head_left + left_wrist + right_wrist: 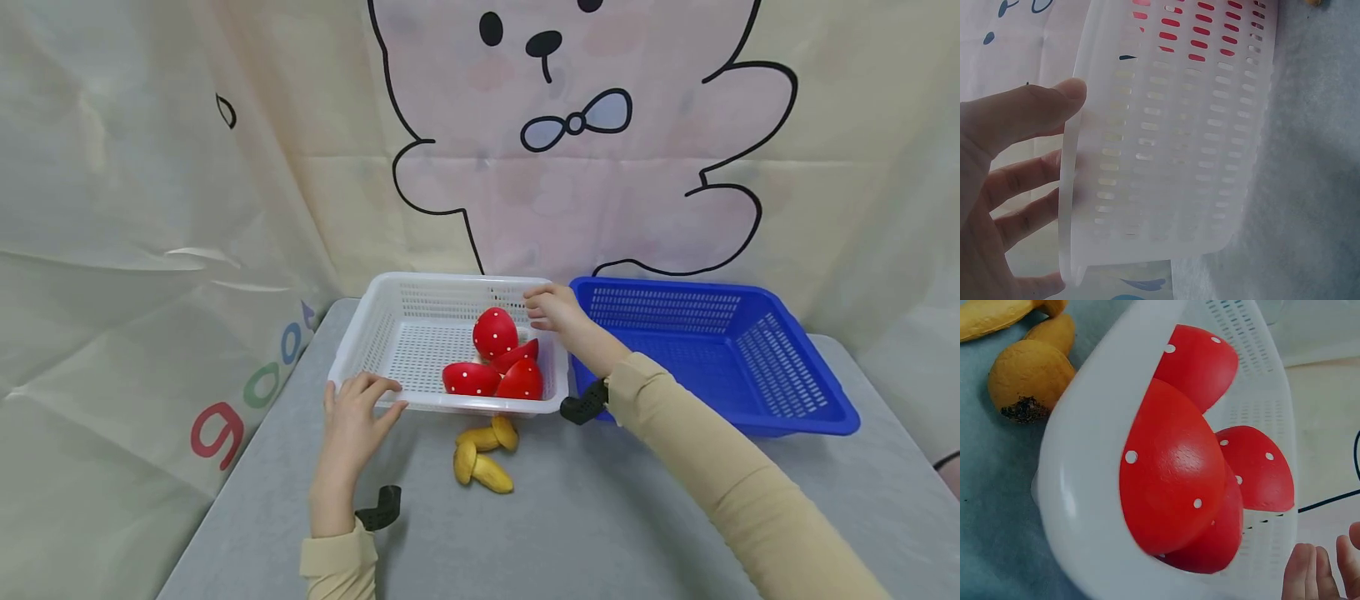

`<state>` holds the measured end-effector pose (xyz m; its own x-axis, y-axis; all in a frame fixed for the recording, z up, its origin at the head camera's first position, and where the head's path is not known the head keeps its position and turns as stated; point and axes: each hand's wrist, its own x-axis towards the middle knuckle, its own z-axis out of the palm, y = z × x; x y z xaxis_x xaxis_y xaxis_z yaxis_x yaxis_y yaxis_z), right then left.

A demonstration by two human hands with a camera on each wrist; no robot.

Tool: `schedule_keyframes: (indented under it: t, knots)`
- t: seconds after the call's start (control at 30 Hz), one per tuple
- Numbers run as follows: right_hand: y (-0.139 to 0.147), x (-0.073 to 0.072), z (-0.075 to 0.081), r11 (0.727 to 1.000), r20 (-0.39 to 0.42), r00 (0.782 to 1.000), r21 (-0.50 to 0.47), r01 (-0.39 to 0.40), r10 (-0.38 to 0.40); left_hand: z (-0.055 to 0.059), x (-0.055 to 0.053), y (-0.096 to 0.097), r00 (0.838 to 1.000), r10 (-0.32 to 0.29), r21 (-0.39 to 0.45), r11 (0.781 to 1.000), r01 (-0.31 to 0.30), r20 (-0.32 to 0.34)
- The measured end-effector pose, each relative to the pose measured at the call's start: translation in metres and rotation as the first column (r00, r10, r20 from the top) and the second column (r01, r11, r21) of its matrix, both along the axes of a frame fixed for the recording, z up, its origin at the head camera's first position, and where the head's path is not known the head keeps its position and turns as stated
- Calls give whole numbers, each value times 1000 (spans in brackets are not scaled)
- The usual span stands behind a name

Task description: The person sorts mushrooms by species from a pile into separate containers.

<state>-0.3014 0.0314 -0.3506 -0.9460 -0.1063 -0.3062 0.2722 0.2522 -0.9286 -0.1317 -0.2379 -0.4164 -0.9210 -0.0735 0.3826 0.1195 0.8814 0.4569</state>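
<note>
A white plastic basket (450,402) holds several red, white-dotted mushroom-cap shapes (495,333) gathered in its right half. My left hand (356,427) touches the basket's front left corner, fingers spread along the rim. In the left wrist view the thumb (1071,90) lies at the rim, and the other fingertips reach it from the far side. Over the basket's back right corner is my right hand (555,308), its fingers loosely bent and holding nothing visible. Two yellow-brown toy mushrooms (487,473) lie on the table just in front of the basket.
A blue plastic basket (813,423) stands right of the white one, close beside it. Both sit on a grey table (600,533). A curtain with a cartoon bear (570,208) hangs behind, and another light sheet (135,333) hangs along the left.
</note>
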Motion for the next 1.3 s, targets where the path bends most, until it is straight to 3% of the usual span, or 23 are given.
schedule_keyframes:
  t: [0.2,0.47,0.77,0.9,1.03,1.3]
  knots:
    - [19,9,10,999,23,999,-12,-31,31,1,0,3,1000,-11,-4,1000,11,-5]
    - [33,20,9,996,5,996,6,-93,93,6,2,-1,999,-25,-11,1000,24,-41]
    - [53,36,11,994,-35,993,-2,-112,112,9,6,5,999,-40,-4,999,41,25]
    - [66,42,11,993,-44,993,-28,-115,113,10,5,11,995,-98,-40,995,97,-34]
    - [81,49,8,991,-66,990,-35,-131,128,12,3,17,980,-169,-94,983,159,-107]
    - [108,65,4,993,-118,986,-20,-118,115,17,7,30,963,-210,-150,971,185,-167]
